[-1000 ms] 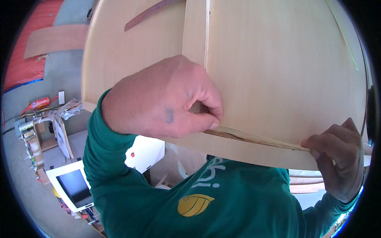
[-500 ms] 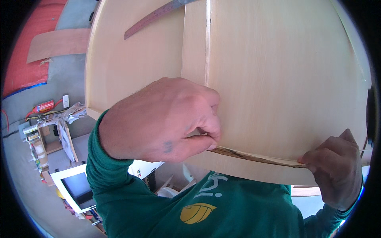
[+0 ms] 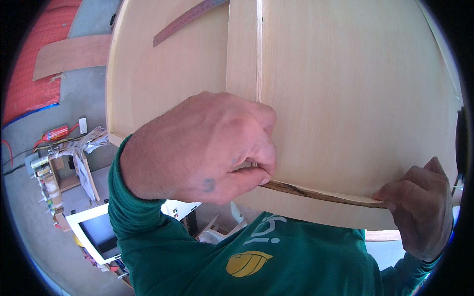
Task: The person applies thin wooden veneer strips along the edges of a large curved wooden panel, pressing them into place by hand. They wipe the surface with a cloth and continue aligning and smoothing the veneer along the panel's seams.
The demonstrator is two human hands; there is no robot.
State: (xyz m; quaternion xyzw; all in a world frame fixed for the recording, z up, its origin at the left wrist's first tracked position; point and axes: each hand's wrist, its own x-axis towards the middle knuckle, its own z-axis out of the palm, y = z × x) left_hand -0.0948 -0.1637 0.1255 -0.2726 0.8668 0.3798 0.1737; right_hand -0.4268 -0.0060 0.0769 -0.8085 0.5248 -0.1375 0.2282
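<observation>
Wood strip along near rim of the wooden panel — left hand and right hand each pinching it; likely light, bendy, splinter-prone — best gripped near both ends.

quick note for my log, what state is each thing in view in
left hand, thumb and finger pinched at the wood strip
right hand, fingers bent at the wood strip, grip unclear
wood strip, dark rough edge exposed
ruler, lying on the wooden panel
brown board, lying partly over the red sheet
red sheet, spread out
fire extinguisher, upright or lying unclear
</observation>
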